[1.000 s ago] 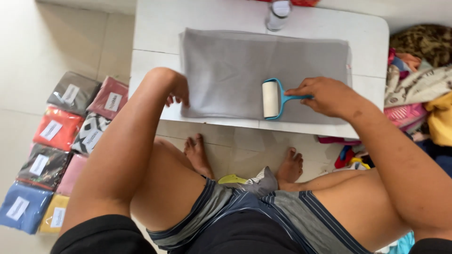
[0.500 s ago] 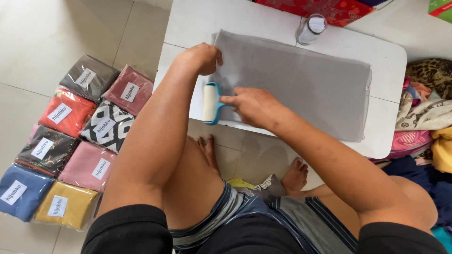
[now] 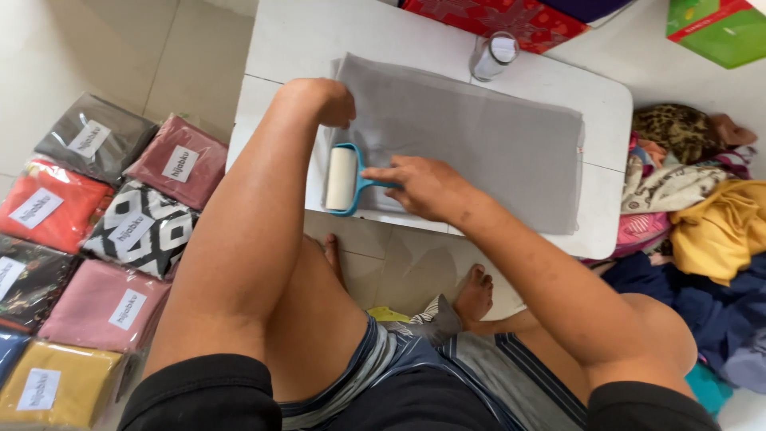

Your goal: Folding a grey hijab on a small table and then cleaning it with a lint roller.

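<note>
Roller's moved: a sec ago the lint roller (image 3: 343,179) sat mid-cloth near the front edge of the tabletop (image 3: 295,36), now it's at the cloth's left end, by the table's front-left corner. Right hand (image 3: 427,187) has fingers wrapped round the blue handle, drum on the grey cloth (image 3: 479,140). Left hand (image 3: 333,102) is curled into a loose fist, pinning the cloth's left edge flat. Looks like a full pass across is done; that strip's prob. cleaned. Clear jar (image 3: 493,56) sits at the back edge; packed scarves (image 3: 96,231) lie on the floor, left.
</note>
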